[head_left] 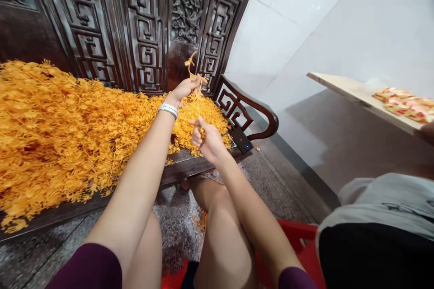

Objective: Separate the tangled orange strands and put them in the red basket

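Observation:
My left hand (186, 90), with a pale band on its wrist, pinches a thin orange sprig (190, 64) that sticks up above the fingers and looks like part of an artificial flower. Below it and closer to me, my right hand (207, 139) has its fingers curled round a small orange piece (202, 132); the index finger points left. Both hands are above the right end of a large heap of orange sprigs (77, 131), which spreads along the seat of a dark carved wooden bench (183, 165).
A dark phone (242, 140) lies on the seat by the curved armrest (267, 119). To the right, a light wooden board (342, 86) carries patterned packets (403, 101). Another person's grey clothing (383, 198) is close on my right. A red plastic seat (298, 235) shows beneath me.

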`<action>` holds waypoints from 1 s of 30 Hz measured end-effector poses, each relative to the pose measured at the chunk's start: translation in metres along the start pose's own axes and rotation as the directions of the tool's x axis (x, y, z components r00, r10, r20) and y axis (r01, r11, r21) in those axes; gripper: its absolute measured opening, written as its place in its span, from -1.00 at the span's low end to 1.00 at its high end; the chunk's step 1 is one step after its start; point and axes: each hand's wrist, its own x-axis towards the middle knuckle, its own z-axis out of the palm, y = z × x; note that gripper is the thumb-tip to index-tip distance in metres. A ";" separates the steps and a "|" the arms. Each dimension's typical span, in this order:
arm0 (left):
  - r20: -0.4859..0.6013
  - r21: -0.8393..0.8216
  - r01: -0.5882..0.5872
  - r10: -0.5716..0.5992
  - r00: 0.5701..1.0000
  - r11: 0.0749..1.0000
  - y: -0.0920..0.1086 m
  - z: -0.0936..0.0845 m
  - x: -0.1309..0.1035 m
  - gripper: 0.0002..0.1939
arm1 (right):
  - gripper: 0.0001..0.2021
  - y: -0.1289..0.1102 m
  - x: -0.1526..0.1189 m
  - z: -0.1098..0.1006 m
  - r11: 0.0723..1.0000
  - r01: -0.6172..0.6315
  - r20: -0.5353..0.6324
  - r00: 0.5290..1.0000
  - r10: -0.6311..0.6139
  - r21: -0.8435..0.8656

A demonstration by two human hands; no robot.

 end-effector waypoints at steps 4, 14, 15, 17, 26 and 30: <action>-0.141 -0.126 0.062 -0.080 0.987 0.990 0.004 -0.011 -0.003 -0.69 | -0.74 0.003 0.014 -0.008 0.998 -0.050 0.004 0.999 0.050 0.033; -0.388 -0.510 -0.047 -0.181 0.904 0.859 0.010 -0.004 0.015 -0.51 | -0.67 0.000 0.005 0.022 0.964 -0.235 0.262 0.945 0.196 0.123; -0.388 -0.511 -0.028 -0.201 0.900 0.859 0.008 -0.004 0.015 -0.52 | -0.64 -0.001 0.003 0.024 0.952 -0.269 0.258 0.940 0.225 0.149; -0.396 -0.508 -0.015 -0.218 0.892 0.861 0.003 -0.004 0.015 -0.51 | -0.61 -0.003 0.000 0.024 0.932 -0.319 0.250 0.929 0.272 0.172; -0.497 -0.414 -0.106 -0.127 0.859 0.904 0.017 -0.018 0.023 -0.38 | -0.61 0.006 -0.024 0.030 0.944 -0.190 0.515 0.800 0.308 -0.269; -0.530 -0.211 -0.091 -0.036 0.847 0.973 0.030 -0.061 0.016 -0.25 | -0.73 0.009 -0.060 0.056 0.818 0.144 0.714 0.586 0.383 -0.557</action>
